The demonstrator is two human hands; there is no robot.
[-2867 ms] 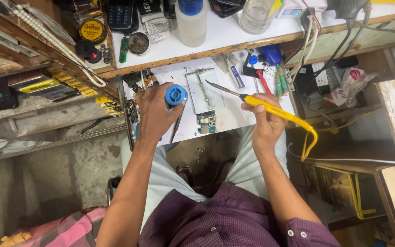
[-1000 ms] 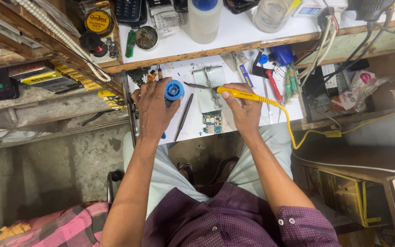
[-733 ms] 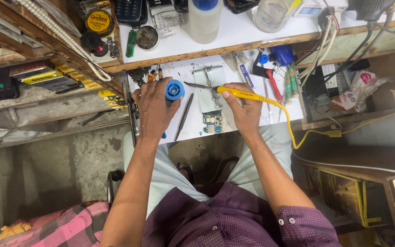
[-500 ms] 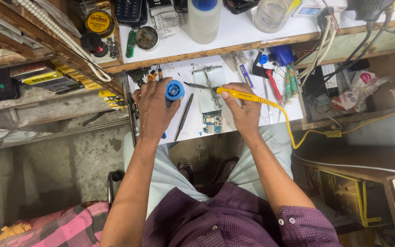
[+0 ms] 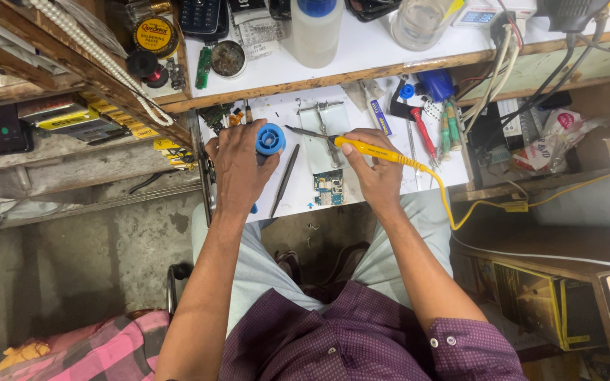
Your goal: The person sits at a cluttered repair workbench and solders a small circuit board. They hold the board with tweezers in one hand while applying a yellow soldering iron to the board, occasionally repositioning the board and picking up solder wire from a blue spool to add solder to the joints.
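The metal tip of the soldering iron (image 5: 361, 147) is thin and dark against the white tabletop (image 5: 305, 201), so where it ends is hard to make out; it seems to point at the metal bracket (image 5: 321, 116) lying beyond the hands. What it touches cannot be told. The left hand (image 5: 238, 166) covers most of the blue spool (image 5: 270, 139), leaving only its round ribbed top and dark centre hole in sight; any wire coming off it is too fine to see.

The iron has a smooth yellow plastic handle, and a yellow cord (image 5: 453, 212) curls away from it off the tabletop's right edge. A small circuit board (image 5: 330, 188), green and blue with tiny parts, lies flat between the two hands, near the tabletop's front edge. Slim dark tweezers (image 5: 284, 180) lie aslant just beside the left hand.

The left hand's fingers are closed round the spool, wrist bent forward. The right hand (image 5: 375, 173) pinches the iron like a pen, fingers clamped on the handle, forearm angled inward.
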